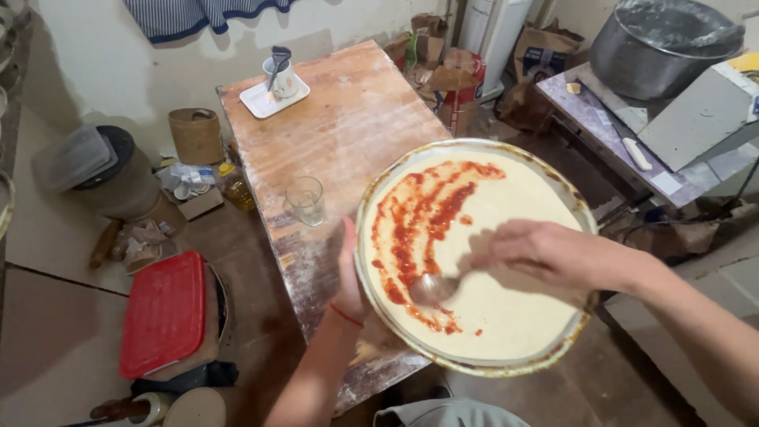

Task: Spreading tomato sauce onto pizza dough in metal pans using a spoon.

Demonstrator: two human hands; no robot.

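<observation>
**Sauce going onto the dough**

Nearest me, my left hand [350, 277] grips the round pan [474, 368] by its near-left rim, held over the wooden table [348, 126]. My right hand [538, 251] clasps a spoon [433, 289], its bowl in the red sauce [419, 221] on the dough [506, 300]. The pan overhangs the table's corner; I judge a slack grip could tip it.

Crumpled brown paper bags [443, 75] are seen heaped on the floor beyond the table's far end, with a larger brown paper bag bearing a blue label [541, 55] just beside them.
</observation>
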